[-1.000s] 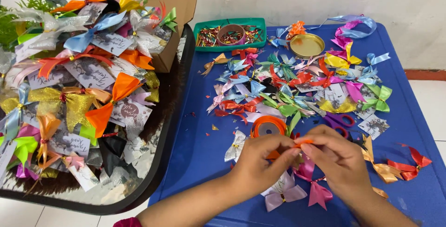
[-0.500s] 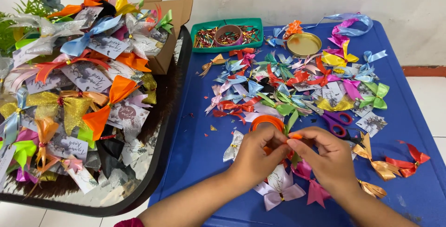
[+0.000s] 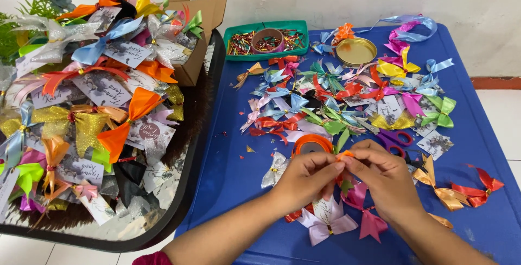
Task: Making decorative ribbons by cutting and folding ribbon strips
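While the fingers of both hands are pinching a small orange ribbon piece between them, the left hand and right hand are hovering above the blue desk, just beside an orange ribbon roll and scattered bows.

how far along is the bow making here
Done: a big heap of finished bows with cards fills the black tray. In hand: left hand and right hand pinch an orange ribbon piece. Left: loose bows without cards still cover the blue table.
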